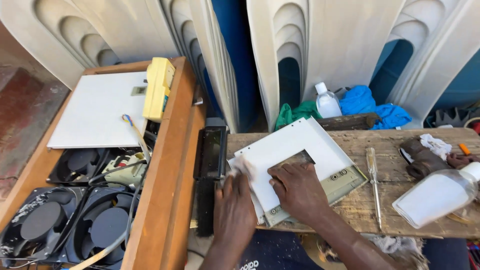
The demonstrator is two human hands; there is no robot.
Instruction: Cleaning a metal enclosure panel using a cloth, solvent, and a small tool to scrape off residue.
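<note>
White, stiff and light, the flat panel (295,150) lies on the wooden tabletop (400,145); your right hand (299,192) presses it flat, open-palmed, while your left hand (235,205) pinches a small cloth (243,164) against its slippery edge.

Bare plank (360,210) right of hands; screwdriver (372,175), bottle (435,195) beyond; brush (207,175) seemingly blocks left.
</note>
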